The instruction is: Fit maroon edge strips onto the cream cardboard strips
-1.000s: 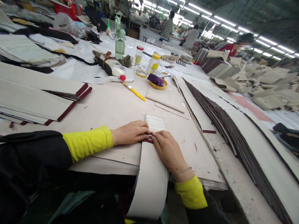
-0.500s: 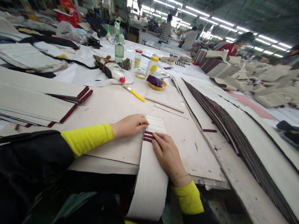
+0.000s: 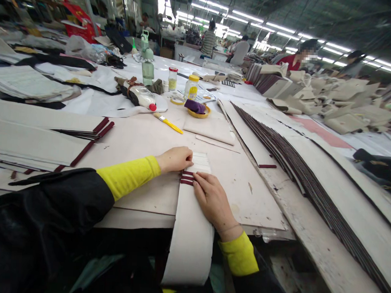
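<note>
A long cream strip (image 3: 192,234) of fabric or leather-like material runs over the table's front edge and hangs down before me. Dark maroon bands (image 3: 187,177) cross it, and beyond them lie several pale, stacked layer ends (image 3: 200,160). At the left edge of these ends, my left hand (image 3: 175,158) is closed, fingers curled together at the tips; what they pinch is hidden. My right hand (image 3: 215,201) lies along the strip's right side, with thumb and fingers closed on it at the maroon bands.
Maroon-edged strips lie in a stack (image 3: 35,140) on the left and a fanned row (image 3: 299,169) on the right. Further back are a yellow brush (image 3: 170,124), a purple cloth (image 3: 195,106) in a yellow dish, a jar (image 3: 191,88) and a green bottle (image 3: 147,72). People work behind.
The whole view has shifted slightly. My left fingers have curled in more at the edge of the layers. My right hand stays at the maroon bands.
</note>
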A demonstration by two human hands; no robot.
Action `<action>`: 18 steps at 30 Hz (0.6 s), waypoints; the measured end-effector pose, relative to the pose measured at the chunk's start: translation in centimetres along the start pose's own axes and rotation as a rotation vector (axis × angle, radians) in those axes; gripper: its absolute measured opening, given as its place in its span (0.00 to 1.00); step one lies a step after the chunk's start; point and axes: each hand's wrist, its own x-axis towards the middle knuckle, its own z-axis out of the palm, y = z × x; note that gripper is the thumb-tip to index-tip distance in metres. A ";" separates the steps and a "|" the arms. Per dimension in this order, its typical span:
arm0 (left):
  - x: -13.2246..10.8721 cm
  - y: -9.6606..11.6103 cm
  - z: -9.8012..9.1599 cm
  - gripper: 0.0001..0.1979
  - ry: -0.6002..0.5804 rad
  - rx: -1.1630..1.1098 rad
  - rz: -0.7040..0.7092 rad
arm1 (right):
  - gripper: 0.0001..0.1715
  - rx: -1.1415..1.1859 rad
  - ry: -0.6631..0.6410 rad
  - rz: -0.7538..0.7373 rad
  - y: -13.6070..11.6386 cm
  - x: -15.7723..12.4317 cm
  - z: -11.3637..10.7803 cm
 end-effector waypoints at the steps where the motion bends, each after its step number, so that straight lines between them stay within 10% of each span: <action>1: 0.3 -0.1 -0.2 0.08 -0.031 -0.009 -0.002 | 0.18 0.003 0.005 -0.002 0.0 0.0 0.0; 18: 2.8 3.6 0.0 0.21 -0.214 -0.133 0.088 | 0.14 0.021 0.091 0.012 0.0 -0.3 -0.1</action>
